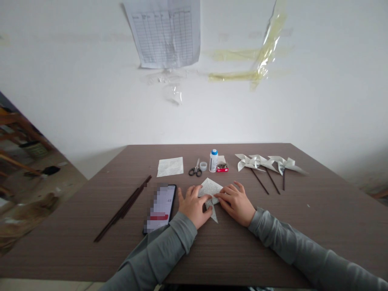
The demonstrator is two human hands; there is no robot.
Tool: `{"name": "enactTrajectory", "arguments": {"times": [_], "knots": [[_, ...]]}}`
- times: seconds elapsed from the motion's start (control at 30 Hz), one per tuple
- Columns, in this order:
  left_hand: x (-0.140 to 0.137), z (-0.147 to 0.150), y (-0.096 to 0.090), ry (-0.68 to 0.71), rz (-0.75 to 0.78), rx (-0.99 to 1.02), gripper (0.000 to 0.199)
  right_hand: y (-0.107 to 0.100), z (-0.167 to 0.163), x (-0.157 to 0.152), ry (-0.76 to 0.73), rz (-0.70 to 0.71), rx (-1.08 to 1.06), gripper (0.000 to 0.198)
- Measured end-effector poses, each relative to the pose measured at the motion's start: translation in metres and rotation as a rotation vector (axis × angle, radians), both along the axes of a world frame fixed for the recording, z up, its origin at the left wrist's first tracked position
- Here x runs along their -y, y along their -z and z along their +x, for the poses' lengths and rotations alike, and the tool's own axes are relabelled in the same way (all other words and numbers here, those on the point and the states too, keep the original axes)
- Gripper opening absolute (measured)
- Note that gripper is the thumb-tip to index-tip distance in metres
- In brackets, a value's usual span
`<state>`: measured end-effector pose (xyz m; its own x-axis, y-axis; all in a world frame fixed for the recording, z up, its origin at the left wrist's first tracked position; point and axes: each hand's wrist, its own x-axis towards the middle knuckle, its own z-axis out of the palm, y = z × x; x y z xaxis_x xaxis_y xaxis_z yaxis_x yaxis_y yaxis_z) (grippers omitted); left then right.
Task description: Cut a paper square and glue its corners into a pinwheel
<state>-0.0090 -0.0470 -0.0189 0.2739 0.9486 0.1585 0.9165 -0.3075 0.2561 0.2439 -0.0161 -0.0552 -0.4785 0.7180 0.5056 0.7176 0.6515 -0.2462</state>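
Note:
A small piece of printed paper (212,186) lies on the table between my hands, with one pointed flap sticking out toward me. My left hand (195,205) grips its left side, the thumb and bent fingers pressing near the middle. From the right, my right hand (237,203) pinches the paper's edge with its fingertips close to the left thumb. Both hands hide part of the sheet, so I cannot tell exactly how the folds lie. A phone (160,208) with a lit screen rests just left of my left hand.
Beyond my hands stand black-handled scissors (195,171), a small clear cup (203,166), a blue-capped white bottle (214,161) and a red box of small metal pieces (222,168). A loose sheet (170,166) and dark sticks (124,206) lie left; several paper pinwheels (262,162) lie right.

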Motion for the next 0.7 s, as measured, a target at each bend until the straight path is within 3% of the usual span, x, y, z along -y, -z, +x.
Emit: {"name": "enactTrajectory", "arguments": {"times": [0.23, 0.37, 0.7], "knots": [[-0.0011, 0.0031, -0.0046, -0.027, 0.001, 0.023, 0.041, 0.0028, -0.0001, -0.0019, 0.001, 0.032, 0.045, 0.037], [-0.0015, 0.0043, -0.0076, -0.028, -0.004, 0.017, 0.048, 0.0046, -0.0004, -0.0027, 0.004, 0.041, 0.048, 0.036], [-0.0015, 0.0006, -0.0019, 0.008, -0.003, -0.007, 0.046, 0.0051, 0.0023, -0.0023, -0.006, 0.029, 0.016, 0.041]]}}
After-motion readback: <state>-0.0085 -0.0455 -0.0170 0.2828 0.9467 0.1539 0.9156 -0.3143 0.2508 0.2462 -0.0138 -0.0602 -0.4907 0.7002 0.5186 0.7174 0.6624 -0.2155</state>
